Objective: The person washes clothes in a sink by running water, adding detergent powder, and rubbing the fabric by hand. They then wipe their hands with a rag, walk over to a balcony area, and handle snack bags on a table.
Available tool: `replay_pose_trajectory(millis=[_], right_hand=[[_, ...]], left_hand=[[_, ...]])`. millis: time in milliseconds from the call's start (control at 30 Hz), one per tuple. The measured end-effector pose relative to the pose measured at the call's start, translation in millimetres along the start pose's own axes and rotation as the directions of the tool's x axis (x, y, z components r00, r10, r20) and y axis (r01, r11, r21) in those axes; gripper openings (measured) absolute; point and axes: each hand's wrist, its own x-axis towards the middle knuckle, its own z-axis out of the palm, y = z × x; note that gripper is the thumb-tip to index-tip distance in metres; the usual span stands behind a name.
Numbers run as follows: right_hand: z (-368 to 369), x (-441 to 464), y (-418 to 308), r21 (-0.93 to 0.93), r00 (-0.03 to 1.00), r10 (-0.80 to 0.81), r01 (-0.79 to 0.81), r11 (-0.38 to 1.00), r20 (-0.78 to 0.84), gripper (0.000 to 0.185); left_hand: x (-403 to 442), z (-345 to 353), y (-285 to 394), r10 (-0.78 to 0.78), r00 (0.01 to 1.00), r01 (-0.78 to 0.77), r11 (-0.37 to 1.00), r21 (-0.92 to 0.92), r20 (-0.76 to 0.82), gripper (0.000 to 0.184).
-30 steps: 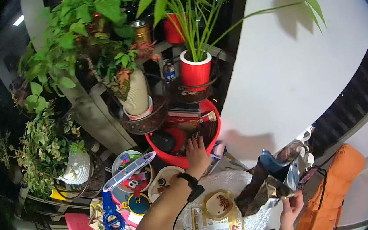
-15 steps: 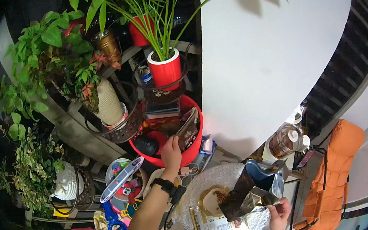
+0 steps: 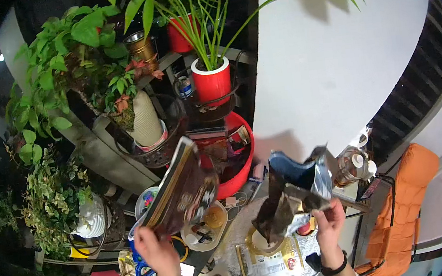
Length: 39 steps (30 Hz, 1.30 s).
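Note:
My left hand (image 3: 158,255) is closed on the lower corner of a dark brown packet (image 3: 184,196), held tilted over the toys and the white tray. The packet has pale print and a light edge, partly blurred. With fingers pinched, my right hand (image 3: 329,225) holds the lower right edge of a dark and silver foil bag (image 3: 296,184), its bluish inside showing. Below the bag lie a round gold-rimmed container (image 3: 262,244) and a gold and white labelled package (image 3: 272,266) on the silvery table cover (image 3: 233,250). The bag hides part of the round container.
A red tub (image 3: 250,156) with several items stands behind the hands. Potted plants, one in a red pot (image 3: 212,85), sit on metal stands. A white tray (image 3: 218,235) holds small items. At right are a glass jug (image 3: 345,170) and an orange cushioned chair (image 3: 401,210).
My left hand has left the red tub and moved down and left, lifting the dark packet out. The foil bag, still in my right hand, is raised a little. The view has shifted.

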Motion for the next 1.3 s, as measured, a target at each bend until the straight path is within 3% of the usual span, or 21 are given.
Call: replay_pose_trajectory(millis=[100, 233, 267, 300, 333, 400, 467, 500, 533, 567, 600, 667, 800, 933, 1000, 1067, 1133, 1167, 1200, 1233, 1300], right_hand=[[39, 27, -3, -0.044, 0.980, -0.195, 0.196, 0.980, 0.027, 0.020], [94, 63, 7, 0.076, 0.954, -0.275, 0.267, 0.961, 0.117, 0.018], [109, 69, 9, 0.103, 0.951, -0.282, 0.270, 0.957, 0.129, 0.018], [124, 73, 11, 0.133, 0.957, -0.256, 0.238, 0.962, 0.139, 0.017], [136, 77, 17, 0.161, 0.962, -0.229, 0.204, 0.965, 0.151, 0.017], [157, 97, 60, 0.129, 0.919, -0.367, 0.350, 0.928, 0.146, 0.015], [168, 102, 98, 0.046, 0.912, -0.358, 0.357, 0.933, 0.201, 0.016], [169, 100, 120, 0.042, 0.915, -0.342, 0.341, 0.939, 0.213, 0.016], [171, 100, 140, -0.107, 0.932, -0.312, 0.335, 0.936, 0.187, 0.016], [170, 101, 160, -0.256, 0.945, -0.286, 0.318, 0.913, 0.158, 0.016], [167, 105, 173, -0.223, 0.981, -0.136, 0.165, 0.961, 0.139, 0.017], [160, 102, 191, -0.429, 0.923, -0.295, 0.378, 0.820, 0.248, 0.017], [157, 104, 182, -0.514, 0.921, -0.201, 0.356, 0.780, 0.334, 0.018], [158, 76, 147, -0.409, 0.932, -0.219, 0.327, 0.852, 0.288, 0.041], [137, 46, 144, -0.177, 0.950, -0.088, 0.147, 0.973, 0.300, 0.045], [84, 10, 170, -0.228, 0.834, 0.194, -0.085, 0.970, 0.517, 0.034], [51, -49, 152, -0.306, 0.673, 0.440, -0.317, 0.898, 0.594, 0.019], [29, -79, 169, -0.277, 0.634, 0.474, -0.389, 0.878, 0.611, 0.020], [8, -107, 173, -0.459, 0.570, 0.613, -0.408, 0.790, 0.548, 0.023], [-13, -133, 180, -0.520, 0.456, 0.723, -0.503, 0.691, 0.519, 0.023], [-53, -189, 196, -0.425, 0.419, 0.743, -0.627, 0.653, 0.523, 0.024]], left_hand=[[-22, -39, 32, -0.025, 0.999, 0.029, 0.995, 0.096, -0.043, 0.026], [-56, -118, 30, -0.067, 0.998, 0.068, 0.986, 0.154, -0.012, 0.031], [-64, -125, 38, -0.192, 0.981, 0.192, 0.981, 0.012, -0.015, 0.031], [-74, -137, 33, -0.172, 0.977, 0.181, 0.982, 0.061, -0.126, 0.032], [-81, -151, 31, -0.174, 0.984, 0.177, 0.981, 0.075, -0.041, 0.034], [-95, -179, 34, -0.209, 0.975, 0.219, 0.957, 0.192, -0.071, 0.032], [-101, -176, 52, -0.243, 0.970, 0.237, 0.949, 0.209, 0.005, 0.031], [-111, -183, 48, -0.204, 0.974, 0.224, 0.940, 0.259, -0.100, 0.030], [-111, -184, 58, -0.247, 0.969, 0.241, 0.906, 0.347, -0.027, 0.034], [-114, -185, 59, -0.243, 0.968, 0.246, 0.895, 0.371, -0.057, 0.032], [-118, -187, 59, -0.237, 0.968, 0.252, 0.884, 0.393, -0.088, 0.030], [-122, -201, 58, -0.300, 0.952, 0.295, 0.849, 0.439, -0.060, 0.027], [-124, -203, 60, -0.395, 0.917, 0.299, 0.785, 0.543, 0.065, 0.030], [-127, -199, 54, -0.428, 0.904, 0.333, 0.724, 0.604, 0.014, 0.021], [-125, -188, 59, -0.489, 0.871, 0.409, 0.679, 0.610, -0.040, 0.018], [-130, -188, 54, -0.483, 0.875, 0.381, 0.687, 0.618, -0.002, 0.018], [-141, -199, 40, -0.497, 0.868, 0.411, 0.691, 0.595, -0.021, 0.018], [-143, -198, 40, -0.532, 0.845, 0.454, 0.666, 0.592, -0.050, 0.018], [-145, -196, 39, -0.566, 0.821, 0.497, 0.638, 0.588, -0.079, 0.018], [-150, -199, 35, -0.574, 0.816, 0.501, 0.634, 0.590, -0.076, 0.018], [-161, -208, 24, -0.626, 0.772, 0.553, 0.582, 0.596, -0.105, 0.018]])
